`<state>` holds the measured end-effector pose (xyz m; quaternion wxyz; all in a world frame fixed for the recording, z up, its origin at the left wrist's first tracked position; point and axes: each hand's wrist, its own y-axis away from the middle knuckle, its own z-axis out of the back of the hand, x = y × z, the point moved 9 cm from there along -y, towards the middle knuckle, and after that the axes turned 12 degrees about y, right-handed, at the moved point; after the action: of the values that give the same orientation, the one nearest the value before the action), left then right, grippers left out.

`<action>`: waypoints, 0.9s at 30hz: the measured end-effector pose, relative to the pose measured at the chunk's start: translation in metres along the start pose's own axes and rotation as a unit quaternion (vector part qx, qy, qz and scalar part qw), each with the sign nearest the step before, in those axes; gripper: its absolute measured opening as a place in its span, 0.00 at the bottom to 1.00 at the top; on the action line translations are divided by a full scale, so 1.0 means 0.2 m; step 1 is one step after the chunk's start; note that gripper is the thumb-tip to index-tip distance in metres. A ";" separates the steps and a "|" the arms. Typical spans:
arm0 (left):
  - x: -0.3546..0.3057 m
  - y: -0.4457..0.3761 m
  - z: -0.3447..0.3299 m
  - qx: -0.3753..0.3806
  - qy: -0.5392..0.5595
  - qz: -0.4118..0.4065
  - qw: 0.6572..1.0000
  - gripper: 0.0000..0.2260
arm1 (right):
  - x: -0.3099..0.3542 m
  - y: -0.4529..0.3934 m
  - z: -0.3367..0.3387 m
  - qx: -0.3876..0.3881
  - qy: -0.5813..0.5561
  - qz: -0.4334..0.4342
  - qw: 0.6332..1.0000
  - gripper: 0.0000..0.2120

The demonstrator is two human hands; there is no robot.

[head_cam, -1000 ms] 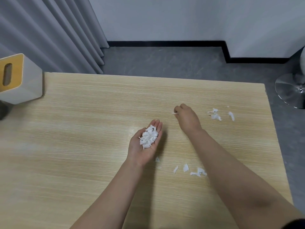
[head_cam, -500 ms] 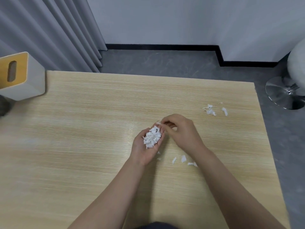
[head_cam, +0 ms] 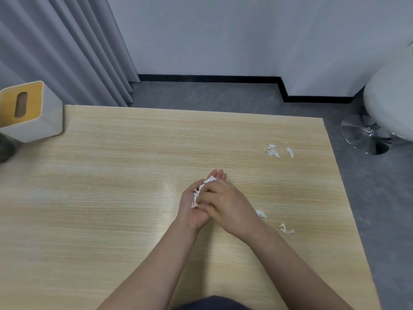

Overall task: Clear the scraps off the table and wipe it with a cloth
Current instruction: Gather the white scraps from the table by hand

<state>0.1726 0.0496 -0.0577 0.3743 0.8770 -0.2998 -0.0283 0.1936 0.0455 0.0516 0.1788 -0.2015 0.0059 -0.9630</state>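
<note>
My left hand (head_cam: 190,206) is cupped palm up over the light wooden table (head_cam: 111,198) and holds a pile of white paper scraps (head_cam: 202,186). My right hand (head_cam: 225,202) lies palm down across it and presses on the pile, hiding most of it. A small cluster of loose scraps (head_cam: 273,151) lies near the table's far right edge. More scraps (head_cam: 285,229) lie just right of my right wrist. No cloth is in view.
A white tissue box with a yellow top (head_cam: 31,110) stands at the table's far left corner, with a dark object (head_cam: 6,148) beside it. A white stool with a chrome base (head_cam: 366,135) stands on the grey floor to the right. Grey curtains hang behind.
My right hand left the table with a scrap, moved back left and now lies over the pile in my left hand. The view has shifted slightly.
</note>
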 end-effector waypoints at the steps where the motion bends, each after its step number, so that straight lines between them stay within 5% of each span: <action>1: 0.00 -0.02 0.01 0.005 -0.002 0.004 1.000 0.15 | -0.01 0.01 0.03 -0.017 -0.026 -0.005 0.999 0.07; 13: 0.18 -0.11 -0.23 0.036 -0.024 0.043 0.998 0.16 | -0.52 0.11 0.27 -0.119 -0.213 -0.210 0.947 0.07; 21: 0.28 -0.27 -0.30 0.025 -0.056 0.064 0.996 0.19 | -1.18 0.22 0.28 -0.164 -0.150 -0.402 0.888 0.07; 27: 0.31 -0.34 -0.33 0.022 -0.047 0.067 0.996 0.20 | -1.63 0.28 0.11 -0.114 -0.086 -0.508 0.850 0.11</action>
<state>0.2753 0.0949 -0.0454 0.3415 0.8606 -0.3758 -0.0377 0.4995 0.1071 -0.0594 -0.3595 -0.2774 -0.0031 -0.8909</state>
